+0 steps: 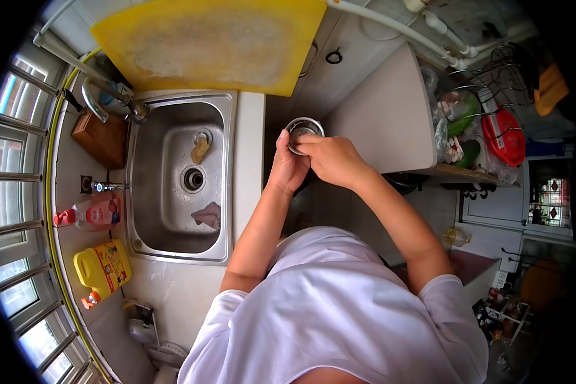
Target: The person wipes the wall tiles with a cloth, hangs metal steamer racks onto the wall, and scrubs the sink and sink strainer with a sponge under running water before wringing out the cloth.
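Observation:
My left hand (289,165) is wrapped round the side of a small round metal cup (294,137) with a shiny rim. The cup is held in front of my body, to the right of the sink counter's edge. My right hand (334,159) reaches over its rim, with the fingertips inside. What the fingertips touch in there is hidden. To the left lies a stainless steel sink (227,185) with an open round drain (192,180). A yellowish scrap of sponge or cloth (200,150) and a greyish-pink cloth (207,216) rest on its bottom.
A yellow-edged board (211,48) leans behind the sink, near the faucet (134,109). Along the window side stand a wooden block (99,137), a pink soap bottle (99,212) and a yellow jug (102,269). To the right, a pale panel (390,115) borders shelves with a red basket (504,137).

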`<state>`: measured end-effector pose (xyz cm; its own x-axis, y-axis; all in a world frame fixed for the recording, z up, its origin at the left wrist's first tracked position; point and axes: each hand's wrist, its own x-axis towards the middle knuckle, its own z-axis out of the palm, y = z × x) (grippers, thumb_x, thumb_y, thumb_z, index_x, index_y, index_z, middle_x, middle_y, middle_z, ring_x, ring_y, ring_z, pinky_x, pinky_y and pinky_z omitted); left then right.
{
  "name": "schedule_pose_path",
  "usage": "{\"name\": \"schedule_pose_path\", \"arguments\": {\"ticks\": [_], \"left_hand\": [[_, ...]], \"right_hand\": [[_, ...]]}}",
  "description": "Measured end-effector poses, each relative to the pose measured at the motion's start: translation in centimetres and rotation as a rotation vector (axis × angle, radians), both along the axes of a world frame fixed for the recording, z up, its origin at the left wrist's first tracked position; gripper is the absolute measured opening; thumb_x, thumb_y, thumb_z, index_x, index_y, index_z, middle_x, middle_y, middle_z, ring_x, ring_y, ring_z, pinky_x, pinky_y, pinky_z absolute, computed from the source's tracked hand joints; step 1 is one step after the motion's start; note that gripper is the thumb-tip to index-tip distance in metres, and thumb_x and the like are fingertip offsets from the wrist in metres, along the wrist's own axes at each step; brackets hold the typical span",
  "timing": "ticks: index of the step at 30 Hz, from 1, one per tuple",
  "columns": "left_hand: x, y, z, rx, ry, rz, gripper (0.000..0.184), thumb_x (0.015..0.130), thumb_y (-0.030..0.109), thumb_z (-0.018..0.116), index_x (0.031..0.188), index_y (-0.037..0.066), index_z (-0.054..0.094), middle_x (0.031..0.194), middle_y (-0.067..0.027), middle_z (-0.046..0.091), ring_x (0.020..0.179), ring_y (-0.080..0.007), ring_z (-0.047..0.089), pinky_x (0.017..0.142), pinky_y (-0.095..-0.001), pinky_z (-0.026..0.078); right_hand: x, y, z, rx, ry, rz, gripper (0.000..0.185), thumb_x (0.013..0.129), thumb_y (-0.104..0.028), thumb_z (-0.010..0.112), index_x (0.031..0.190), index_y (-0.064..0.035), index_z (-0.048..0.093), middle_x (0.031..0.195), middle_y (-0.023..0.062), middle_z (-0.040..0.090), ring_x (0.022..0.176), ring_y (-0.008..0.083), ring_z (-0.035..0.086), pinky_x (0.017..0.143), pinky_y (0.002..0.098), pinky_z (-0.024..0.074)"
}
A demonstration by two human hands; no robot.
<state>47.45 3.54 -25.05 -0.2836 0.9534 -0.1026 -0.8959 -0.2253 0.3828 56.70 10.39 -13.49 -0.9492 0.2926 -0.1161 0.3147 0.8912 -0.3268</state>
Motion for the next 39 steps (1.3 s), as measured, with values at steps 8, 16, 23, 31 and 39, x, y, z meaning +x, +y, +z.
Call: {"name": "schedule_pose_path", "arguments": {"ticks": [8,16,23,31,39], "left_hand": [[0.4,0.1,1.7,0.082,-0.106,0.097,0.051,0.090,0.049,0.056,0.117,0.006,0.052,0.113,-0.0079,0.060,0.105,-0.0203,0.058,0.094,-0.0369,0.046],[0.0,0.0,2.4,0.039,0.136,0.182,0.057,0.087,0.053,0.055,0.123,0.010,0.046,0.128,-0.0137,0.053,0.116,-0.0254,0.052,0.103,-0.0408,0.039],[-0.2,0.0,3.0,0.071,0.191,0.231,0.056,0.085,0.048,0.062,0.123,0.010,0.043,0.126,-0.0126,0.052,0.115,-0.0236,0.052,0.102,-0.0399,0.039],[-0.9,-0.8,3.2,0.039,0.180,0.178,0.051,0.088,0.037,0.059,0.125,0.007,0.042,0.119,-0.0098,0.055,0.108,-0.0204,0.055,0.093,-0.0383,0.047],[-1.4,-0.8,4.0,-0.173,0.317,0.127,0.035,0.091,0.009,0.048,0.125,0.003,0.051,0.104,-0.0068,0.062,0.088,-0.0131,0.061,0.079,-0.0296,0.054]], "right_hand": [[0.5,0.3,0.9,-0.063,0.133,-0.038,0.038,0.076,-0.007,0.057,0.114,-0.0108,0.063,0.123,0.0005,0.059,0.088,0.0266,0.064,0.074,0.0387,0.0525],[1.0,-1.0,0.8,0.181,0.054,-0.039,0.042,0.075,-0.005,0.058,0.117,-0.0053,0.059,0.120,0.0049,0.058,0.074,0.0284,0.066,0.066,0.0410,0.0528],[0.4,-1.1,0.6,0.227,0.220,-0.037,0.036,0.076,-0.004,0.058,0.113,-0.0062,0.059,0.112,0.0043,0.059,0.076,0.0266,0.066,0.064,0.0396,0.0524],[1.2,0.0,-0.7,0.267,0.228,-0.035,0.021,0.075,-0.003,0.059,0.095,-0.0054,0.064,0.093,0.0038,0.060,0.080,0.0239,0.063,0.064,0.0373,0.0525],[1.3,0.2,-1.1,0.338,0.296,0.071,0.006,0.074,-0.006,0.059,0.079,-0.0075,0.062,0.084,0.0020,0.058,0.079,0.0209,0.059,0.063,0.0347,0.0523]]}}
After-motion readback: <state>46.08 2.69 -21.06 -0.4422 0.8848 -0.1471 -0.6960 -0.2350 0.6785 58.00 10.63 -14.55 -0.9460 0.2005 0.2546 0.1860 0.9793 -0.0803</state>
